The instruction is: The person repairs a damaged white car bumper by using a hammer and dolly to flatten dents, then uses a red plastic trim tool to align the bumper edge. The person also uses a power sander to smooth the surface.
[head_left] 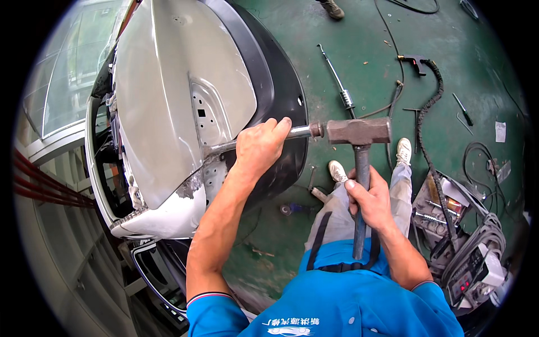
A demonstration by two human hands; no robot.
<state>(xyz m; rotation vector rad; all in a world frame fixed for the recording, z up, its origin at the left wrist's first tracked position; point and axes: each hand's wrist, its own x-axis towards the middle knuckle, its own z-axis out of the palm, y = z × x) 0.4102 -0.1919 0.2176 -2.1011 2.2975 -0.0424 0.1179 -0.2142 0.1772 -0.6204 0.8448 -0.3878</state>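
My left hand (260, 147) is closed round a steel bar (301, 132) held almost level. The bar's far tip rests at the seam between the grey trunk lid (163, 106) and the car's rear corner, where the paint is scraped. My right hand (370, 201) grips the handle of a sledgehammer (359, 132), its rusty head level with the bar's flared butt end. A small gap shows between hammer head and bar. Below the bar is a white rear fender (168, 216) with rough dark patches.
A black bumper (286, 95) wraps the car's rear. On the green floor lie a slide hammer (343, 92), a cabled black gun (416, 62), a screwdriver (465, 111) and cables. A cluttered tool cart with a control box (471, 278) stands at right. Another person's shoe (332, 9) shows at the top.
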